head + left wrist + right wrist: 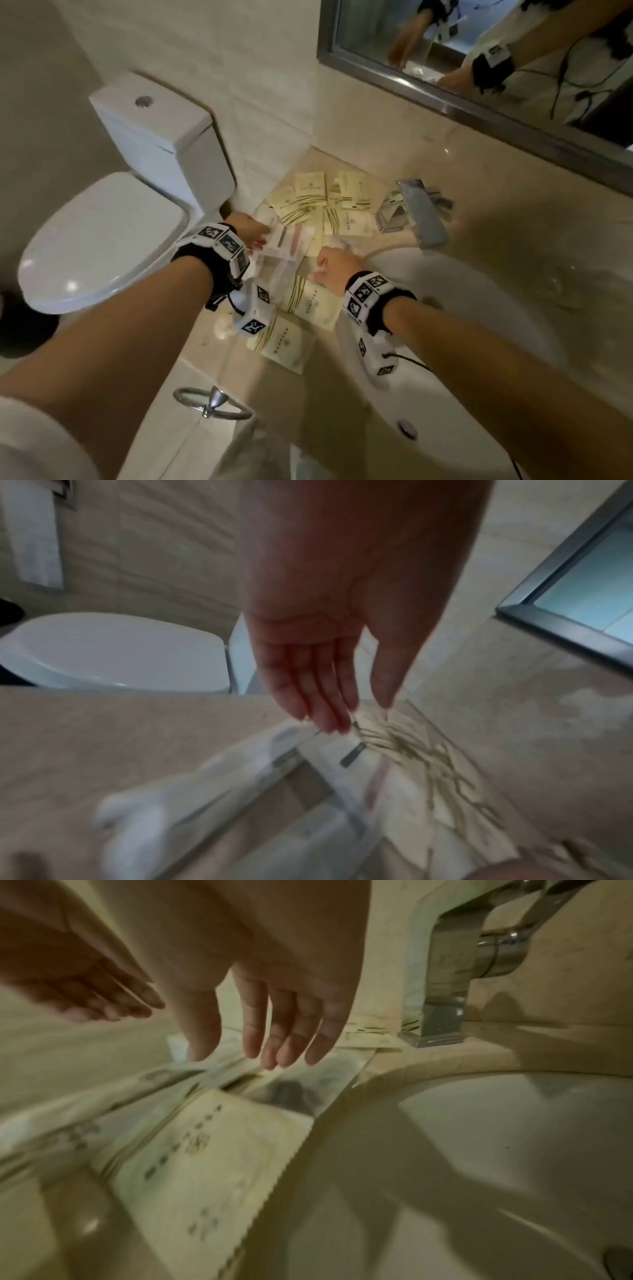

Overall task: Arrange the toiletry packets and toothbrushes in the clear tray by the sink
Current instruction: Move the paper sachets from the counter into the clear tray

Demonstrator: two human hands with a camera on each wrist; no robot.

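Several cream toiletry packets (pixel 346 205) lie overlapping in the faint clear tray (pixel 301 164) against the wall. Two more packets (pixel 311 301) lie nearer me on the counter; one packet (pixel 205 1150) is below my right wrist. Wrapped toothbrushes (pixel 287 240) in clear sleeves lie between them. My left hand (pixel 260 236) reaches over the sleeves, fingers straight and empty, with its fingertips (pixel 329 723) at the edge of a toothbrush sleeve (pixel 342 761). My right hand (pixel 322 267) spreads straight fingers (pixel 270 1058) just over another clear sleeve (pixel 301 1085). Contact cannot be made out.
The white sink basin (pixel 445 308) lies to the right, with the chrome faucet (pixel 421 212) behind it. A toilet (pixel 102 240) stands left of the counter edge, and a towel ring (pixel 212 404) hangs below. A mirror (pixel 479 51) is on the wall.
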